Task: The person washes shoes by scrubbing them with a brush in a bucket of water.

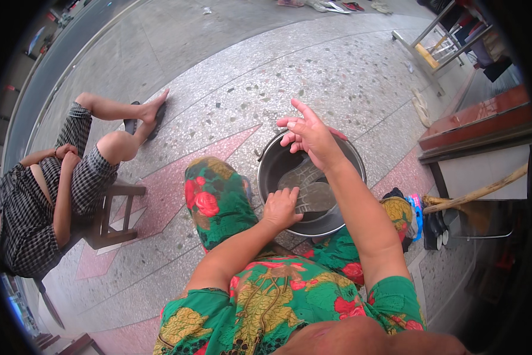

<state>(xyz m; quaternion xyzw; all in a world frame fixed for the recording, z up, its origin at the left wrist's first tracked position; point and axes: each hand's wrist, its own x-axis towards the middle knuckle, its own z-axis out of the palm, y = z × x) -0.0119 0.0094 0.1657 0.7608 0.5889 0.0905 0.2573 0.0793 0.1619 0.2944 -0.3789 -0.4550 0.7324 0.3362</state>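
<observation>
A round metal bucket (266, 175) stands between my knees on the terrazzo floor. Inside lie a pair of shoe soles (314, 195), grey with a block tread facing up; the shoes' other parts are hidden. My left hand (283, 207) reaches over the near-left rim, its fingertips at the edge of the soles. Whether it grips them is unclear. Above the far side of the bucket my right hand (308, 135) is raised, fingers apart and holding nothing. Behind it a red piece (338, 134) shows at the far rim, partly covered.
To the left a person (39, 208) in checked clothes sits on a wooden stool (119, 230). At right are a wooden stick (479, 188), black shoes (433, 230) and a blue-and-pink package (416, 213). A pale flip-flop (420, 108) lies near a metal-legged frame (419, 57).
</observation>
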